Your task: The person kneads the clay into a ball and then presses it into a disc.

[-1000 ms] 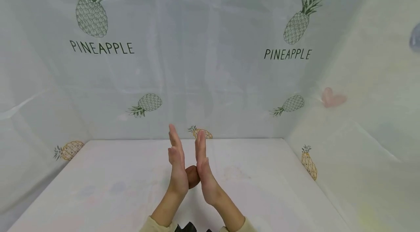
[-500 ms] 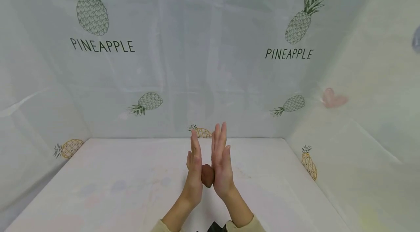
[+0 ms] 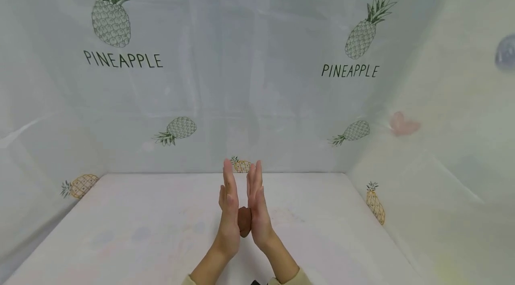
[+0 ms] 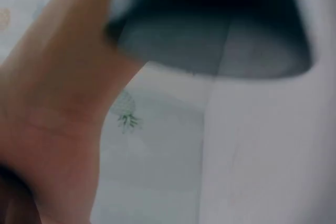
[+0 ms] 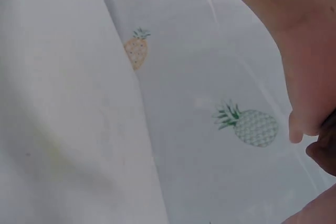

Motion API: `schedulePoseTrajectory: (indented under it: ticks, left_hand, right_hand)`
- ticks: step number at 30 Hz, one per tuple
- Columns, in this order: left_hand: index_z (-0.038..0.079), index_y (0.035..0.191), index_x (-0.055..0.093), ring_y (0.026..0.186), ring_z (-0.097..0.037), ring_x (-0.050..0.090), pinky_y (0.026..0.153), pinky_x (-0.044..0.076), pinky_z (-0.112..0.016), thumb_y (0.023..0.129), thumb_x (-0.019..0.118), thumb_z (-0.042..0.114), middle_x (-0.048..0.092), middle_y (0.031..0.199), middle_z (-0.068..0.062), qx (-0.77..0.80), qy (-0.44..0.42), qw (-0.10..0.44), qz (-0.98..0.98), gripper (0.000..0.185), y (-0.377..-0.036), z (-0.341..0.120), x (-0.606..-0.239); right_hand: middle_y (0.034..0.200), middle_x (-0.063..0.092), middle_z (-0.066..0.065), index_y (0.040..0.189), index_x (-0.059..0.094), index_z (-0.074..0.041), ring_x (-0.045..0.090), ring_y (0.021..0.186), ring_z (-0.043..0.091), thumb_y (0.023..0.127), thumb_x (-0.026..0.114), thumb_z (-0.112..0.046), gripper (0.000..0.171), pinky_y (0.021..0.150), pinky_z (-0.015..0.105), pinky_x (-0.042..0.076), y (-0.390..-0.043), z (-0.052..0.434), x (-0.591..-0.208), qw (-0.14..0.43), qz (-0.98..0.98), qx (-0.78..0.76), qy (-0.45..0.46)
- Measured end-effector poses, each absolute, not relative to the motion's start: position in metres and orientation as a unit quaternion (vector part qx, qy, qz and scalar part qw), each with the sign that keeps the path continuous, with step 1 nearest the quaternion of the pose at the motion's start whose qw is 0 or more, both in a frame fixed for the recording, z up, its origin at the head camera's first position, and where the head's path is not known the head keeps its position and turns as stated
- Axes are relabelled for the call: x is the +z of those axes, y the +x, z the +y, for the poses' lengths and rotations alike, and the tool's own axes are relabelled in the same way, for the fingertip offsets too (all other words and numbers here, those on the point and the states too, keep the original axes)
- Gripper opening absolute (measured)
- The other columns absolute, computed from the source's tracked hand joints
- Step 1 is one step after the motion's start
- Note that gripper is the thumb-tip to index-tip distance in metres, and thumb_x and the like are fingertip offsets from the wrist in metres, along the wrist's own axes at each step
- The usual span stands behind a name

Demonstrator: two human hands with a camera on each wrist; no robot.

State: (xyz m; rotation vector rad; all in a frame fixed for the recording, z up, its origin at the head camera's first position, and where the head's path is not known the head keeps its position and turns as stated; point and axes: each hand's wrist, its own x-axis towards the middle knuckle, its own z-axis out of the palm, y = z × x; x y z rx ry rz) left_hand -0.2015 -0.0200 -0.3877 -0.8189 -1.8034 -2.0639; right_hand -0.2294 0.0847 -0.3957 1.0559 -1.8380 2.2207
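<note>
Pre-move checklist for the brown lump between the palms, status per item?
1. Brown lump sits between both palms: ok.
2. Left hand fingers straight, not curled round the lump: ok.
3. Right hand fingers straight, pointing up: ok.
4. Lump held above the table, not resting on it: ok.
5. Lump shape, round or flattened: cannot tell, mostly hidden by the palms.
6. Wrist views show the lump clearly: not ok, blurred and mostly skin.
</note>
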Motion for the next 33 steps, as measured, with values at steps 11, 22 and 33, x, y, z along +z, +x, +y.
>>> schedulePoseTrajectory:
  ticks: [11,22,33]
  left_hand:
    - [0.041,0.168,-0.014,0.159,-0.012,-0.028,0.118,-0.028,-0.059,0.111,0.009,0.055,-0.022,0.174,0.018,-0.685,-0.223,0.207,-0.662,0.063,-0.223,-0.034,-0.397]
    - [0.038,0.168,-0.015,0.162,-0.016,-0.021,0.120,-0.023,-0.061,0.113,0.004,0.042,-0.021,0.176,0.014,-0.682,-0.267,0.167,-0.660,0.059,-0.209,-0.013,-0.398]
    - [0.025,0.170,-0.015,0.163,-0.021,-0.020,0.117,-0.021,-0.063,0.113,0.002,0.042,-0.020,0.178,0.005,-0.653,-0.351,0.211,-0.637,0.061,-0.196,-0.011,-0.388]
  right_hand:
    - [0.177,-0.015,-0.013,0.166,-0.020,-0.043,-0.015,0.164,0.022,0.111,-0.006,-0.050,0.057,0.122,0.068,-0.019,-0.208,0.077,-0.387,-0.002,-0.587,0.728,0.355]
    - [0.177,-0.015,-0.009,0.167,-0.020,-0.040,-0.015,0.164,0.020,0.111,-0.003,-0.051,0.059,0.125,0.060,-0.019,-0.215,0.094,-0.371,0.073,-0.570,0.737,0.354]
    - [0.176,-0.019,-0.003,0.166,-0.022,-0.041,-0.020,0.163,0.029,0.111,0.000,-0.056,0.061,0.125,0.064,-0.018,-0.232,0.095,-0.382,0.019,-0.558,0.761,0.330]
